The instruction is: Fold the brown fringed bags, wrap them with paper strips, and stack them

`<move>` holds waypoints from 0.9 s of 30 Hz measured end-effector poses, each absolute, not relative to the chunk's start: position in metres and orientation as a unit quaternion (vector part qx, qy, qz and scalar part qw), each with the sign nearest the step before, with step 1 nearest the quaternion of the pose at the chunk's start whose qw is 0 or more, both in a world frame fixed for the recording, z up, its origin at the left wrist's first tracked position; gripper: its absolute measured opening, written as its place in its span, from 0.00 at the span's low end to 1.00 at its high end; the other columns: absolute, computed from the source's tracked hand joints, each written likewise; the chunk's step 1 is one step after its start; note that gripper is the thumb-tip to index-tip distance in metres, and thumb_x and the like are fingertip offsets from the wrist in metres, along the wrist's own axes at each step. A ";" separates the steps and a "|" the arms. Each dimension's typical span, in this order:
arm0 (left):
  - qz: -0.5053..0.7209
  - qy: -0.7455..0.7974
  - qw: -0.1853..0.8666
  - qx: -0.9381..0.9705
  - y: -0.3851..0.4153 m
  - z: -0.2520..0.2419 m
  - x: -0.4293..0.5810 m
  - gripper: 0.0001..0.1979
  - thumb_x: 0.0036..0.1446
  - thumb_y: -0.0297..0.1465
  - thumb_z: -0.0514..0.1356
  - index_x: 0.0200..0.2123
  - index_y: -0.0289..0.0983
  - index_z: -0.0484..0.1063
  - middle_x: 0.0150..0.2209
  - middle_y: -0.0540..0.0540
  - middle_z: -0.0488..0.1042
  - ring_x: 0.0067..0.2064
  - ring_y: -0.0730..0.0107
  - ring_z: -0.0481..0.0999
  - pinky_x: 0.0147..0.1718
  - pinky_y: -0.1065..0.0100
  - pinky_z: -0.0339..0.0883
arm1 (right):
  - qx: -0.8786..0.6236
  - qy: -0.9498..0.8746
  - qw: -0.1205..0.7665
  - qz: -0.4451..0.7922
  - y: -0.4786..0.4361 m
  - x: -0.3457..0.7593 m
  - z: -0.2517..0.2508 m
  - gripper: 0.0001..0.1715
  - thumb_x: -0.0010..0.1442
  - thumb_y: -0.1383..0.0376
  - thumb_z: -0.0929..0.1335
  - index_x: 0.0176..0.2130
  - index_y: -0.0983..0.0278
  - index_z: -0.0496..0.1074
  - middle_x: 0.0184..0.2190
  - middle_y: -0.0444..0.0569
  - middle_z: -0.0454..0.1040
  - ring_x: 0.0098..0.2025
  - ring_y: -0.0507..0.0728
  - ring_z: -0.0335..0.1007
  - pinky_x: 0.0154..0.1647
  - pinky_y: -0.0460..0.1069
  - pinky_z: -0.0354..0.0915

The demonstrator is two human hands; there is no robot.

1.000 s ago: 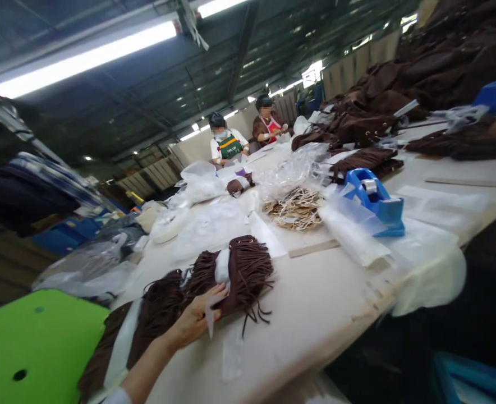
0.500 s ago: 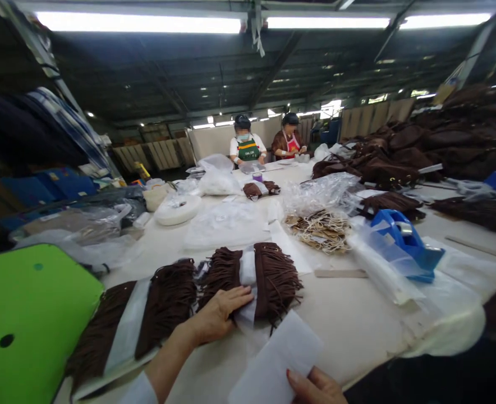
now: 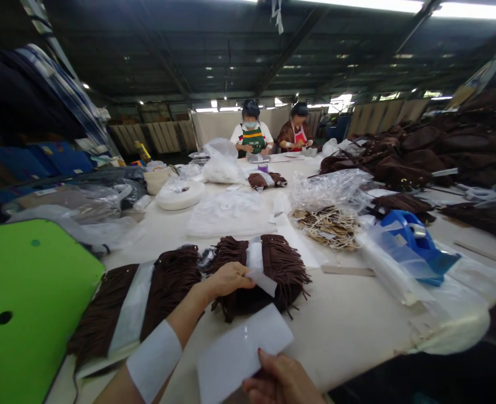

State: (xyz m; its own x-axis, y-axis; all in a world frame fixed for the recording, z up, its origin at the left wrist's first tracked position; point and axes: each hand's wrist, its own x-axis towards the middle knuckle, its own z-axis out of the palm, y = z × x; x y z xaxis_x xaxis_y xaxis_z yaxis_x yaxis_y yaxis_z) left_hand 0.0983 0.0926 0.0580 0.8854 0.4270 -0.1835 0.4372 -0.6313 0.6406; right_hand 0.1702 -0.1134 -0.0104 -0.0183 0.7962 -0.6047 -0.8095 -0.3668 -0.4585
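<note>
In front of me lies a folded dark brown fringed item [image 3: 281, 261] with a pale paper band [image 3: 254, 253] around its middle. My left hand [image 3: 229, 279] reaches over it, with thumb and fingers pinching the band's loose end, which is lifted off the fringe. Nearer to me, my right hand [image 3: 284, 376] grips a white sheet [image 3: 243, 350] by its right edge, thumb on top. Left of these, a second brown fringed bundle [image 3: 170, 292] with a similar pale band lies beside my left forearm.
A bright green board [image 3: 33, 303] stands at the left. To the right are a blue tape dispenser [image 3: 416, 241], clear plastic bags and a heap of corded tags [image 3: 330, 224]. Behind are a white roll [image 3: 180, 194] and brown bags piled right. Two people work at the far end.
My left hand has gone from lying on the band to pinching and lifting its end. The white sheet in my right hand has shifted left. My view has tilted down a little.
</note>
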 end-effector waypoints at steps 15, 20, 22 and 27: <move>-0.052 0.212 0.445 0.869 0.098 0.073 0.098 0.11 0.46 0.35 0.56 0.27 0.34 0.74 0.21 0.54 0.62 0.27 0.74 0.59 0.27 0.75 0.54 | -0.469 0.083 0.707 0.522 -0.105 0.198 0.009 0.24 0.31 0.63 0.79 0.27 0.69 0.69 0.25 0.49 0.76 0.31 0.58 0.77 0.32 0.47 0.74; -0.057 0.222 0.437 0.870 0.097 0.074 0.099 0.09 0.45 0.34 0.56 0.24 0.35 0.72 0.19 0.55 0.58 0.26 0.75 0.57 0.24 0.75 0.51 | -0.475 0.081 0.718 0.502 -0.110 0.206 0.005 0.24 0.32 0.63 0.79 0.27 0.68 0.68 0.26 0.48 0.76 0.32 0.59 0.77 0.32 0.47 0.75; -0.060 0.223 0.436 0.870 0.095 0.077 0.099 0.09 0.46 0.34 0.56 0.24 0.35 0.72 0.20 0.54 0.59 0.27 0.74 0.58 0.25 0.75 0.52 | -0.462 0.087 0.718 0.513 -0.098 0.197 0.005 0.23 0.33 0.63 0.79 0.27 0.68 0.67 0.24 0.47 0.76 0.31 0.57 0.76 0.32 0.46 0.74; -0.067 0.232 0.430 0.870 0.092 0.080 0.099 0.10 0.46 0.34 0.56 0.26 0.34 0.72 0.21 0.55 0.60 0.26 0.75 0.58 0.25 0.75 0.52 | -0.426 0.088 0.711 0.553 -0.065 0.163 0.009 0.22 0.34 0.63 0.78 0.26 0.68 0.67 0.22 0.46 0.75 0.29 0.54 0.76 0.33 0.45 0.72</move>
State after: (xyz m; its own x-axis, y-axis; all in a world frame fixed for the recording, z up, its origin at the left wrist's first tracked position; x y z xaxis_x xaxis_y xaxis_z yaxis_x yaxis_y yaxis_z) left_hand 0.0994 0.0918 0.0798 0.8837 0.3450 -0.3163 0.4608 -0.5226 0.7173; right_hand 0.1635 -0.0645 0.0091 0.3730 0.7111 -0.5959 -0.8610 0.0259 -0.5080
